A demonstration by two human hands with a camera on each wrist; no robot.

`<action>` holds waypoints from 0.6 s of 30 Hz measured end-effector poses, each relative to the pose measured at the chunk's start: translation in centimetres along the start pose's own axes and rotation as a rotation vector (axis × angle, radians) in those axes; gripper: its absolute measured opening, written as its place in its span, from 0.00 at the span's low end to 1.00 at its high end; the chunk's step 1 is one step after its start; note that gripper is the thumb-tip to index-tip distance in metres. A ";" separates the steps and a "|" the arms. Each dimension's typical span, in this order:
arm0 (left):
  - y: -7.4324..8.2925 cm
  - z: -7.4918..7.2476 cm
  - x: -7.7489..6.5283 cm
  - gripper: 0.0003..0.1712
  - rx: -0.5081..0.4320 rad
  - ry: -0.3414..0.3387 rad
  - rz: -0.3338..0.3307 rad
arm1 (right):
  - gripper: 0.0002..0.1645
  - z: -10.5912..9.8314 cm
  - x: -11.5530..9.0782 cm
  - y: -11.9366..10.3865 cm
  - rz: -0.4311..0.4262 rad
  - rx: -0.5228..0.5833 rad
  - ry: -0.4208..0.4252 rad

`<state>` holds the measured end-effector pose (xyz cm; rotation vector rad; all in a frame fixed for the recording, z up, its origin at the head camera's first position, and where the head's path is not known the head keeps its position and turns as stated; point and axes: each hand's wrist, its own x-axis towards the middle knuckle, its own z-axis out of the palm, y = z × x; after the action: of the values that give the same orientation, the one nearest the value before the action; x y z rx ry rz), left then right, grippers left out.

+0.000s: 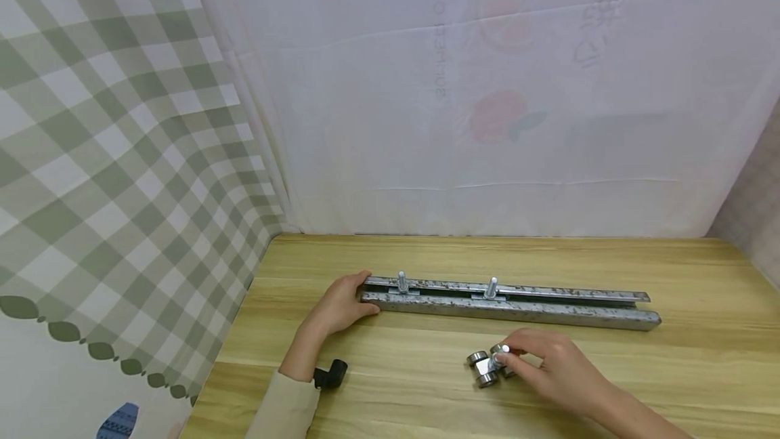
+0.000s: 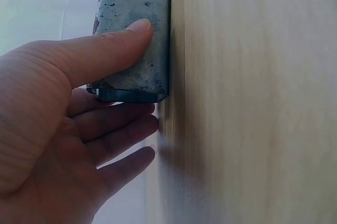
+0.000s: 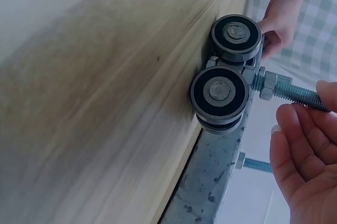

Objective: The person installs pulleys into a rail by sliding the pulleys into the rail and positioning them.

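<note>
A long metal channel rail with a worn, speckled surface lies across the wooden table, its slot facing up. Two threaded bolts stick up through that slot. My left hand holds the rail's left end, thumb on the near side; in the left wrist view its other fingers reach behind the open end. In front of the rail, my right hand pinches the threaded bolt of a four-wheeled roller trolley. The trolley's wheels are at the table surface, apart from the rail; whether they touch the wood I cannot tell.
A black elbow-shaped piece is beside the left sleeve, near the forearm. White printed cloth hangs behind the wooden table. Green checked cloth covers the left side.
</note>
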<state>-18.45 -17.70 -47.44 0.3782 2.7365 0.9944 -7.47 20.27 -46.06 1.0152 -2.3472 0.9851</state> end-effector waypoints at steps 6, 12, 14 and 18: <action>0.0 0.1 0.1 0.46 0.000 0.003 0.002 | 0.16 -0.6 -0.5 0.6 -0.022 -0.007 0.032; 0.1 0.1 0.0 0.46 0.000 0.004 0.001 | 0.18 -1.4 -0.9 0.8 0.008 -0.031 0.044; 0.1 0.0 0.0 0.46 0.003 0.007 0.003 | 0.19 -1.6 -1.1 0.9 0.021 -0.033 0.051; 0.1 0.1 -0.1 0.46 0.011 0.009 0.003 | 0.17 -2.0 -1.4 0.8 0.080 -0.032 0.050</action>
<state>-18.36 -17.60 -47.40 0.3808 2.7513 0.9838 -6.98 22.78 -45.94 0.8803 -2.3708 0.9881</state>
